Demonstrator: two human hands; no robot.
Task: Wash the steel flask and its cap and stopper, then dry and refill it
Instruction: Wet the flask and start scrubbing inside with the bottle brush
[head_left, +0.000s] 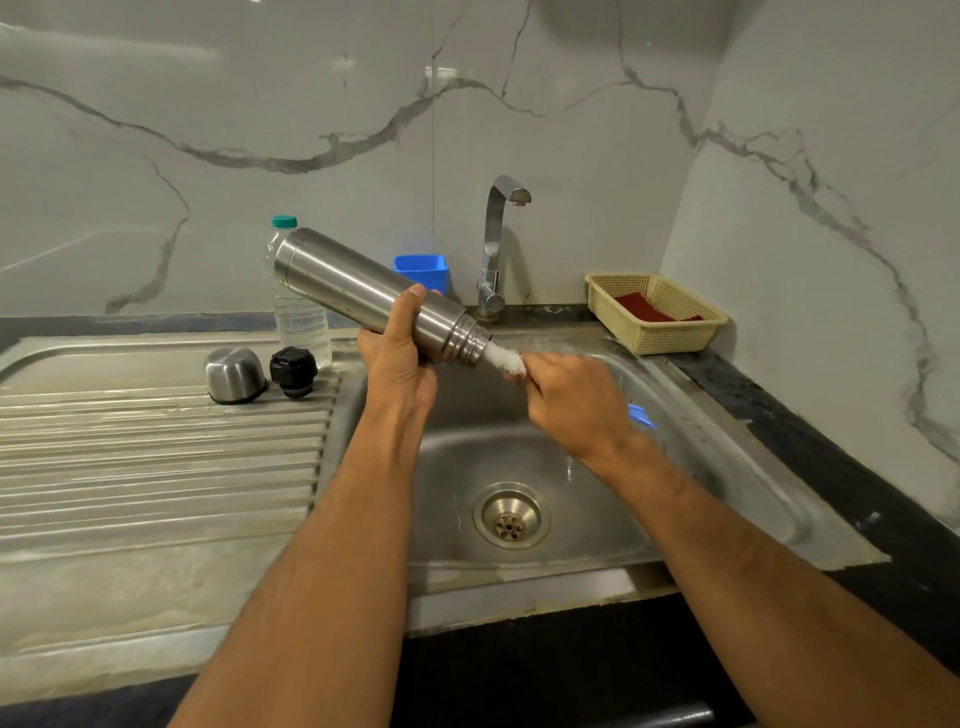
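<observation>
One steel cap (235, 375) sits dome-up on the ribbed drainboard (156, 457), one black stopper (293, 372) just beside it on the right. One clear water bottle (298, 306) with a teal lid stands behind them.

Left hand (397, 358) is wrapped around the lower body of the one steel flask (371, 293), held tilted over the sink basin (519, 447), mouth pointing down-right. Judgement: smooth metal, rigid, likely slick when wet; mid-body is the sensible hold, near the neck for control while scrubbing. It probably has some heft for a single hand.

One white bottle brush (506, 361) pokes out of the flask mouth; right hand (569, 397) is clenched on its handle, with a bit of blue showing past the wrist.

One tap (496, 244) behind, no water visibly running. One blue tub (422, 273) beside it. One cream basket (657, 312) at the far right holds something red.
</observation>
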